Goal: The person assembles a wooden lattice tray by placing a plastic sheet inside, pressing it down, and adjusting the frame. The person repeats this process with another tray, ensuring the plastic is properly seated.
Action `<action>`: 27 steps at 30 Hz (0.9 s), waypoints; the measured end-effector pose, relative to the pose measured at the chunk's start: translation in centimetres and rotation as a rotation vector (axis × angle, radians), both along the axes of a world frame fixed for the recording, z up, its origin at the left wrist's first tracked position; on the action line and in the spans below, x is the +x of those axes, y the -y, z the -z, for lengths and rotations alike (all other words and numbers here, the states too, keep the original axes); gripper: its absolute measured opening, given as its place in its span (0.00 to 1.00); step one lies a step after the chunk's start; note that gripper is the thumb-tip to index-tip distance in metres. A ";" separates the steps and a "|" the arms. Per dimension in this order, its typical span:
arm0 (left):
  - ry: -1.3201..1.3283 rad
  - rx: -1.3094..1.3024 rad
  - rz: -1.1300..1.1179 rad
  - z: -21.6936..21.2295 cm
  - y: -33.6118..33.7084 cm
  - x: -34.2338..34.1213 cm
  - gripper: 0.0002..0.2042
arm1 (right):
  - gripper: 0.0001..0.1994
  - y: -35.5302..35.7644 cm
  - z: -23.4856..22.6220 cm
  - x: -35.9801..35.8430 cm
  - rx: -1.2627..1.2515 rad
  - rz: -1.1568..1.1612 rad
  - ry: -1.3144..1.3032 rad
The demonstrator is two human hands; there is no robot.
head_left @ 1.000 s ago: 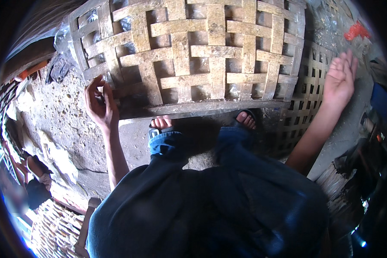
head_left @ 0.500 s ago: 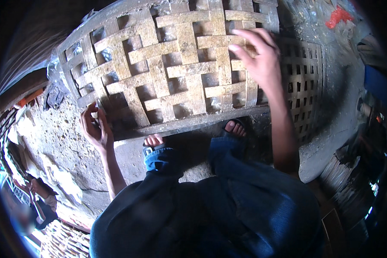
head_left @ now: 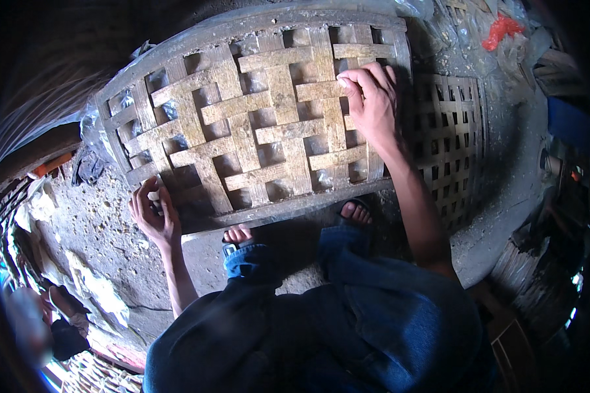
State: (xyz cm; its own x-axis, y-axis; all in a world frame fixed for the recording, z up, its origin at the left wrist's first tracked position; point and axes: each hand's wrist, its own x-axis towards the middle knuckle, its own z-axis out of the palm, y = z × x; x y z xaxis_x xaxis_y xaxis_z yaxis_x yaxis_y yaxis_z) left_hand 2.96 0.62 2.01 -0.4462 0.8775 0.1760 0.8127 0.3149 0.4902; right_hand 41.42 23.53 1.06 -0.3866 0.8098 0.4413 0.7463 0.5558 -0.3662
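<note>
A framed lattice panel (head_left: 282, 85) of wide woven bamboo strips lies before my feet, with clear plastic showing through its gaps. Over its right part is my right hand (head_left: 372, 108), thumb and forefinger closed in a pinch close to a strip; a pale speck shows at the tips, too small to name. My left hand (head_left: 156, 216) is beside the panel's near left corner, fingers curled in toward the thumb. Something small and pale shows between them, and I cannot make out what it is.
A second, finer lattice panel (head_left: 455, 144) lies to the right. Beyond it are crumpled clear plastic and a red plastic scrap (head_left: 503, 31). Pale crumbs dot the concrete floor (head_left: 101, 219) at left. A blue object (head_left: 570, 124) stands at the far right.
My right hand has come lower and nearer, and its spread thumb and forefinger have closed together. The left hand stays by the panel's corner. The whole view has shifted slightly.
</note>
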 end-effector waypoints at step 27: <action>-0.120 0.030 0.043 -0.4 -0.5 0.6 0.13 | 0.32 -10.4 -4.6 -6.1 -0.169 -0.086 0.110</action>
